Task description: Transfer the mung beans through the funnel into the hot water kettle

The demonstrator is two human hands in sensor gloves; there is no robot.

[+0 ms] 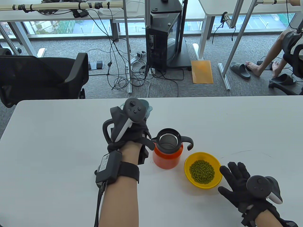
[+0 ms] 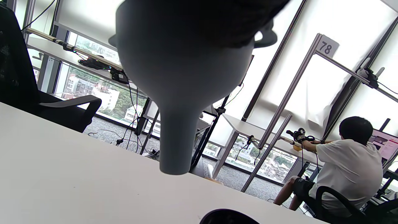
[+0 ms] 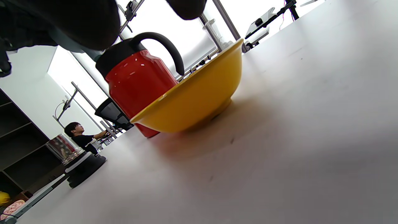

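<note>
Left hand (image 1: pixel 129 132) grips the grey funnel (image 2: pixel 183 81) above the table (image 1: pixel 59 132), just left of the red kettle (image 1: pixel 168 151), long axis near upright, spout down. Right hand (image 1: pixel 239 182) lies spread and empty beside the yellow bowl (image 1: pixel 214 163) of mung beans (image 1: pixel 202 171).

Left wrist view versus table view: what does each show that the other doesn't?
Only the left wrist view shows the funnel's spout, hanging clear above the table. Only the table view shows the beans in the yellow bowl, the open kettle mouth, and the right hand beside the bowl. Both show the funnel held by the left hand.
</note>
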